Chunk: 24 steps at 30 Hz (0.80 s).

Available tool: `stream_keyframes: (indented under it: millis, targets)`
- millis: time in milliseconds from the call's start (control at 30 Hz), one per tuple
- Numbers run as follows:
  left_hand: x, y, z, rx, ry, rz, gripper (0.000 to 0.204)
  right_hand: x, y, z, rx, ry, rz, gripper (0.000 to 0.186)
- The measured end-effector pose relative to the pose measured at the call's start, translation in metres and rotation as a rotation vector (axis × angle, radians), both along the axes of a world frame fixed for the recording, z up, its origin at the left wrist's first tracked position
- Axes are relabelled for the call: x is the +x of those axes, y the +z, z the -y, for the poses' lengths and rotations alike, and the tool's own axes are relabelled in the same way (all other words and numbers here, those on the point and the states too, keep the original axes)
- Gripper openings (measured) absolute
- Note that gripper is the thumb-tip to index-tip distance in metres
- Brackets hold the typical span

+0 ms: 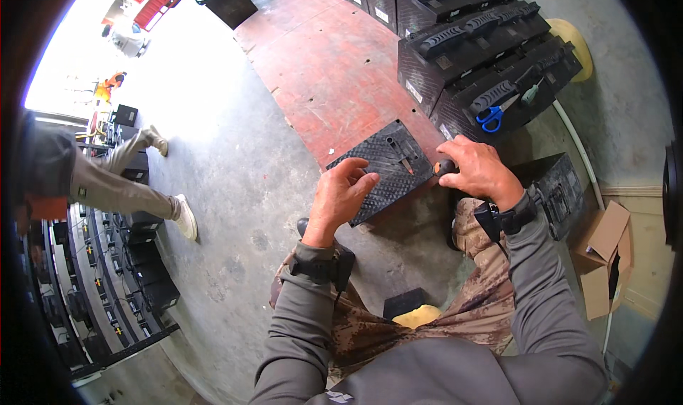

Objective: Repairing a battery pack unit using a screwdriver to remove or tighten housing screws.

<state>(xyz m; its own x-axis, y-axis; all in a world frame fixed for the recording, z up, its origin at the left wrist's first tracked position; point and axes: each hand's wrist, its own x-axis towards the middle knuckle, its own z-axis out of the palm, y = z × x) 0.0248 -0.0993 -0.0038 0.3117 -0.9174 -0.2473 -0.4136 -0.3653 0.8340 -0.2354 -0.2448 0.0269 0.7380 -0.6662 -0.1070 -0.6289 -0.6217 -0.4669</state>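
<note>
A black textured case or panel sits before me on the red board, with a small tool with a reddish tip lying on it. My left hand is over its left end, fingers curved and apart, with nothing visible in them. At the right end, my right hand grips a small dark rounded object with an orange part; exactly what it is I cannot make out.
Black cases line the upper right, bearing blue scissors and a green-handled tool. Another case and a cardboard box are at my right. A walking person's legs pass racks of black units on the left.
</note>
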Motion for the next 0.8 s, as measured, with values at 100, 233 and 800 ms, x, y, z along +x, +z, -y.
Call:
stream_keyframes:
  millis: [100, 233, 800]
  targets:
    - [-0.002, 0.000, 0.000, 0.001, -0.011, 0.009, 0.036, 0.003, -0.004, 0.009, 0.061, -0.061, -0.212, 0.031]
    - [-0.006, -0.006, 0.000, 0.042, -0.045, 0.070, 0.037, 0.003, -0.011, 0.009, 0.079, -0.048, -0.197, 0.026]
    - [-0.031, -0.077, -0.046, 0.166, -0.503, 0.400, 0.049, -0.001, -0.029, 0.013, 0.034, 0.046, -0.112, 0.032]
